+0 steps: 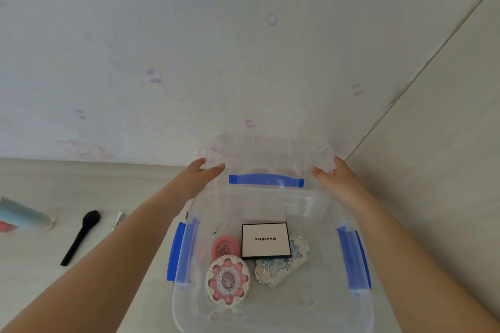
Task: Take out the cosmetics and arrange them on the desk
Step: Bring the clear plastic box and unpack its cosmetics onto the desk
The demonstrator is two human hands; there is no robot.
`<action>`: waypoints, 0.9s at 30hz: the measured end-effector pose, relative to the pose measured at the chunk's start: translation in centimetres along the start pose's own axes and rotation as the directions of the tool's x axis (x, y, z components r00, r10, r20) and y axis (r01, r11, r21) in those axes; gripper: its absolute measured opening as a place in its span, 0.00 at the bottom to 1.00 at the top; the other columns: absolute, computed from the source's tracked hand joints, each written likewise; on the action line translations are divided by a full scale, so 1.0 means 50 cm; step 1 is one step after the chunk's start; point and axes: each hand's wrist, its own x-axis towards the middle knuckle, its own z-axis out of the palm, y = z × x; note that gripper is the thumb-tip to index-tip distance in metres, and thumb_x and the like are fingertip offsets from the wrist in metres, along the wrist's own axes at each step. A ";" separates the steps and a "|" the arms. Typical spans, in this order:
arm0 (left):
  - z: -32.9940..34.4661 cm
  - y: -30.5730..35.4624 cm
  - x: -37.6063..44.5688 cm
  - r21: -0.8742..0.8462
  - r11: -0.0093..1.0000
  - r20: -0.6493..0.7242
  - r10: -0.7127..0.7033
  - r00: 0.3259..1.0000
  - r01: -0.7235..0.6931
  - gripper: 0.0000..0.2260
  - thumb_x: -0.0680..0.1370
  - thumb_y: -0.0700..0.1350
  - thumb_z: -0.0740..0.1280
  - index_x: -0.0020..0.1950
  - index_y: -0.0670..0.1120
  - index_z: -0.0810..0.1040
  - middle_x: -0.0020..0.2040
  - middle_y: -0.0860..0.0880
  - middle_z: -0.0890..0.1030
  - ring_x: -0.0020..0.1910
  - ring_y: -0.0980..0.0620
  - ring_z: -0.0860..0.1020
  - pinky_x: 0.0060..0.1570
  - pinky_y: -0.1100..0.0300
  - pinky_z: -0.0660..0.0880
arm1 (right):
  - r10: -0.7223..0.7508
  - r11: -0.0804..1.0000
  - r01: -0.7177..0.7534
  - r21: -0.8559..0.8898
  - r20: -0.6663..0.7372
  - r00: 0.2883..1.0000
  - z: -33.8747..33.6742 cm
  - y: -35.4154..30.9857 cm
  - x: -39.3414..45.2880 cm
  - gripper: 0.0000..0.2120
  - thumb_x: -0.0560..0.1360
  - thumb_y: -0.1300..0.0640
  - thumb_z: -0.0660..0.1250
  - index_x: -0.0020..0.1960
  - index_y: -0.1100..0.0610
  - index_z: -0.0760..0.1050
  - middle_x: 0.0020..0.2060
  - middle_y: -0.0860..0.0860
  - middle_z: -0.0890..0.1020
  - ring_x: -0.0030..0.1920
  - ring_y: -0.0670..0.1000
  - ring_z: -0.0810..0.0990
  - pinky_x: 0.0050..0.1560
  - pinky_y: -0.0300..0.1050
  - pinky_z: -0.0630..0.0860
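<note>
Up front in the head view, both hands hold the clear lid [270,154] raised above the far end of the clear storage box [319,303]: the left hand [201,174] grips its left edge, the right hand [334,174] its right edge. Inside the box lie a white square compact [266,240], a pink round case [226,247], a flower-patterned round compact [227,280] and a silver embossed case [281,267]. Left on the desk [40,278] rest a black brush [81,236] and a pale blue tube [24,215].
</note>
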 end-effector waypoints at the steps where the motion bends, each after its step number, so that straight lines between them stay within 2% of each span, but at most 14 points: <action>1: 0.000 0.000 -0.002 -0.015 1.000 0.002 0.002 1.000 -0.002 0.35 0.74 0.60 0.66 0.76 0.51 0.56 0.73 0.47 0.65 0.70 0.46 0.67 0.70 0.46 0.64 | -0.005 1.000 0.005 0.006 -0.005 1.000 0.000 0.000 -0.002 0.42 0.72 0.36 0.63 0.77 0.50 0.47 0.75 0.54 0.61 0.73 0.55 0.63 0.68 0.51 0.64; 5: -0.006 0.004 -0.019 -0.058 0.997 -0.026 0.047 0.999 -0.048 0.35 0.74 0.59 0.67 0.76 0.52 0.55 0.75 0.49 0.63 0.71 0.48 0.65 0.71 0.48 0.62 | -0.087 0.996 0.085 -0.030 -0.079 0.993 -0.006 -0.010 -0.028 0.42 0.72 0.38 0.65 0.77 0.52 0.49 0.74 0.56 0.60 0.72 0.55 0.63 0.68 0.50 0.64; 8: -0.005 0.013 -0.051 0.048 0.973 -0.178 0.229 0.957 -0.224 0.30 0.75 0.54 0.68 0.74 0.51 0.61 0.72 0.50 0.67 0.69 0.51 0.67 0.66 0.55 0.66 | -0.257 0.966 0.256 -0.030 -0.219 0.941 -0.014 -0.024 -0.073 0.34 0.74 0.44 0.65 0.75 0.51 0.56 0.73 0.53 0.62 0.72 0.52 0.63 0.68 0.45 0.62; 11: 0.005 0.023 -0.098 0.026 0.881 -0.306 0.456 0.836 -0.472 0.17 0.75 0.46 0.69 0.64 0.50 0.73 0.59 0.54 0.77 0.57 0.58 0.76 0.57 0.63 0.72 | -0.440 0.877 0.479 0.044 -0.326 0.836 -0.011 -0.031 -0.129 0.24 0.76 0.51 0.65 0.70 0.47 0.64 0.66 0.47 0.69 0.66 0.44 0.69 0.64 0.38 0.65; 14: 0.021 0.021 -0.138 -0.071 0.808 -0.202 0.562 0.802 -0.584 0.11 0.74 0.39 0.69 0.53 0.53 0.77 0.49 0.55 0.81 0.45 0.63 0.79 0.46 0.69 0.75 | -0.551 0.776 0.616 0.136 -0.330 0.767 0.002 -0.029 -0.174 0.18 0.75 0.59 0.66 0.63 0.45 0.71 0.58 0.43 0.75 0.54 0.39 0.77 0.58 0.34 0.70; 17: 0.039 0.000 -0.156 0.012 0.791 0.007 0.612 0.791 -0.612 0.13 0.73 0.39 0.71 0.51 0.56 0.77 0.47 0.55 0.82 0.43 0.62 0.80 0.49 0.69 0.75 | -0.622 0.757 0.646 0.095 -0.198 0.758 0.028 -0.017 -0.194 0.16 0.74 0.62 0.68 0.58 0.47 0.75 0.52 0.42 0.79 0.49 0.39 0.79 0.56 0.34 0.73; 20: 0.065 -0.029 -0.156 0.244 0.775 0.211 0.544 0.812 -0.583 0.15 0.71 0.44 0.73 0.54 0.58 0.75 0.50 0.58 0.79 0.49 0.61 0.78 0.55 0.65 0.74 | -0.605 0.795 0.606 -0.031 0.022 0.796 0.067 0.005 -0.190 0.16 0.73 0.57 0.70 0.60 0.49 0.76 0.53 0.44 0.79 0.53 0.42 0.78 0.60 0.42 0.73; 22: 0.091 -0.041 -0.153 0.352 0.769 0.253 0.470 0.846 -0.533 0.19 0.71 0.47 0.74 0.59 0.55 0.75 0.52 0.59 0.77 0.53 0.59 0.77 0.57 0.64 0.72 | -0.559 0.787 0.585 -0.193 0.178 0.810 0.090 0.015 -0.181 0.20 0.74 0.52 0.69 0.65 0.49 0.72 0.60 0.44 0.77 0.60 0.43 0.75 0.64 0.44 0.70; 24: 0.118 -0.048 -0.145 0.382 0.801 0.260 0.385 0.885 -0.461 0.23 0.70 0.47 0.75 0.63 0.51 0.74 0.55 0.55 0.77 0.56 0.56 0.76 0.60 0.61 0.72 | -0.495 0.734 0.576 -0.361 0.296 0.817 0.107 0.018 -0.171 0.24 0.75 0.50 0.67 0.69 0.47 0.68 0.66 0.45 0.72 0.65 0.46 0.71 0.65 0.42 0.67; 27: 0.145 -0.073 -0.126 0.533 0.764 0.302 0.228 0.926 -0.363 0.28 0.69 0.48 0.75 0.67 0.50 0.70 0.59 0.52 0.75 0.59 0.54 0.74 0.60 0.62 0.70 | -0.424 0.651 0.577 -0.494 0.394 0.815 0.127 0.021 -0.157 0.26 0.74 0.50 0.67 0.70 0.48 0.66 0.67 0.48 0.70 0.66 0.50 0.70 0.63 0.44 0.67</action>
